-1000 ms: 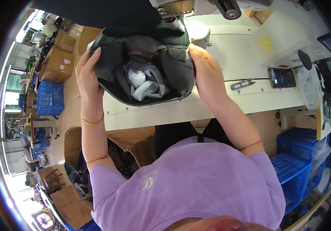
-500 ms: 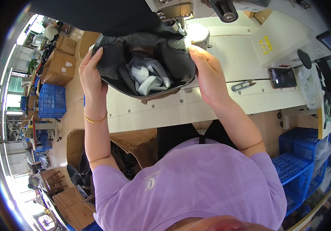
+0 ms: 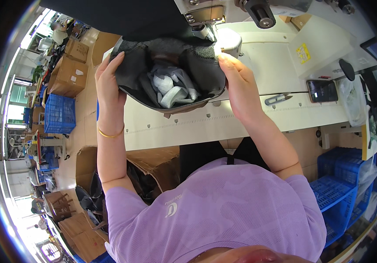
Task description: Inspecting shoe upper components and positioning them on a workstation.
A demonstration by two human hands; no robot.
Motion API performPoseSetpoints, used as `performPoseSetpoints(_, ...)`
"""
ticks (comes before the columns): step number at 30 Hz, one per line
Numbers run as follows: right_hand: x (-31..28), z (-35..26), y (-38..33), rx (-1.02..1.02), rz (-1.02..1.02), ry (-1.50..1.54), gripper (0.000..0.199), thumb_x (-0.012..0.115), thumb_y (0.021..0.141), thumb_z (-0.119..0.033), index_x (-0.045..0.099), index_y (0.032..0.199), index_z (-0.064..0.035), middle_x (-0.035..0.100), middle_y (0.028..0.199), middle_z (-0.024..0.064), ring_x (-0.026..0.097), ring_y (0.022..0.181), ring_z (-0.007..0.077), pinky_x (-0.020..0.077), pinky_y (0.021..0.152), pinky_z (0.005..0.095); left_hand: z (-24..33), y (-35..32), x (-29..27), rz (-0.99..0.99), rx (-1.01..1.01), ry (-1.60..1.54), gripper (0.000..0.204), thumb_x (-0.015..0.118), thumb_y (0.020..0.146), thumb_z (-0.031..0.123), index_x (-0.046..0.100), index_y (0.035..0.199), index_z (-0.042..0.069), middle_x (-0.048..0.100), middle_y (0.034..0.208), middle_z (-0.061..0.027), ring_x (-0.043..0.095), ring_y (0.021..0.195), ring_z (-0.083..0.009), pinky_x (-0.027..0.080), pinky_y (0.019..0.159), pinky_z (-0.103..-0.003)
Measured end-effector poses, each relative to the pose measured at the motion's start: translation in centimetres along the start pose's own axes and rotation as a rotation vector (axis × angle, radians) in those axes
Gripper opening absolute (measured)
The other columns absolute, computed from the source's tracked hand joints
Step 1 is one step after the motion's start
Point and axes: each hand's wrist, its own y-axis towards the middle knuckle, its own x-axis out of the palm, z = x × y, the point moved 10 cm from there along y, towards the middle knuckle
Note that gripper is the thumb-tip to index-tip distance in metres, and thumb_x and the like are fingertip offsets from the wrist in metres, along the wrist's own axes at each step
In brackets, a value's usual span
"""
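Note:
My left hand (image 3: 110,85) and my right hand (image 3: 243,87) grip opposite sides of a dark grey bag (image 3: 131,78), thumbs over the rim. Its mouth is spread towards me, and its far edge reaches under the needle area of a sewing machine (image 3: 203,17). Whether the needle is in the cloth is hidden. Inside the bag lie crumpled white and grey straps or wrapping (image 3: 171,93), not clear in kind. A machine lamp shines brightly beside my right thumb. A black panel of material (image 3: 122,19) spreads beyond the bag to the left.
On the pale machine table (image 3: 162,136), thread snips (image 3: 278,99) and a phone (image 3: 322,91) lie to the right. Blue crates (image 3: 335,188) stand below right. An open cardboard box (image 3: 153,162) with dark pieces is below left. Further left are a blue crate (image 3: 60,114) and cartons (image 3: 67,79).
Both hands and the bag have shifted slightly to the right in the picture, as has the machine head. The grip on the bag looks the same.

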Motion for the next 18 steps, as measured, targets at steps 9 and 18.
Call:
performPoseSetpoints(9,0.7,0.6,0.4,-0.021,-0.080,0.008,0.021,0.048,0.097,-0.023,0.061,0.095,-0.0078,0.047,0.075,-0.0087,0.039,0.067,-0.0004,0.0323,0.058,0.0176,0.4,1.5,-0.8,0.060,0.016,0.092,0.021,0.062,0.086,0.007,0.063,0.102,-0.007,0.067,0.094,-0.0106,0.065,0.082,-0.0153,0.051,0.075,-0.026)
performPoseSetpoints(18,4.9,4.3,-3.6,0.217,-0.270,0.320,0.021,0.053,0.095,-0.017,0.062,0.103,-0.0001,0.060,0.090,0.0011,0.058,0.082,0.0087,0.0517,0.069,0.0250,4.3,-6.8,-6.4,0.149,0.121,0.338,0.024,0.061,0.086,0.006,0.062,0.107,-0.006,0.067,0.096,-0.0096,0.063,0.083,-0.0142,0.049,0.077,-0.025)
